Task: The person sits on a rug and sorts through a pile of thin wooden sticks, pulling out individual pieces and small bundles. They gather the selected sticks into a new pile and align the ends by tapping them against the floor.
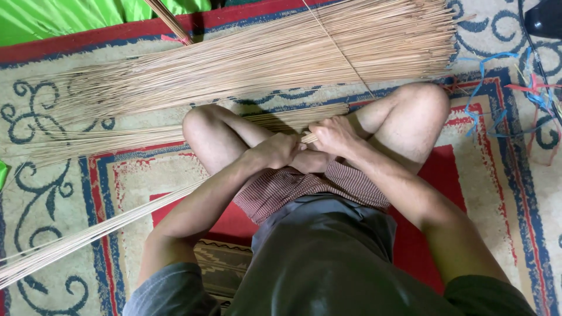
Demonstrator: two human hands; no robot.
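Observation:
I sit cross-legged on a patterned carpet (509,193). My left hand (275,150) and my right hand (333,136) meet between my knees, both closed around the thick end of a thin bundle of tan sticks (117,140) that stretches away to the left over my left knee. The butt ends of the sticks (308,138) poke out between the two hands. A much larger pile of the same long sticks (263,58) lies across the carpet beyond my knees.
Another thin bundle of sticks (88,234) runs diagonally along my lower left. Blue and red plastic strings (527,93) lie tangled on the carpet at the right. Green fabric (70,14) fills the top left; a dark object (544,17) sits top right.

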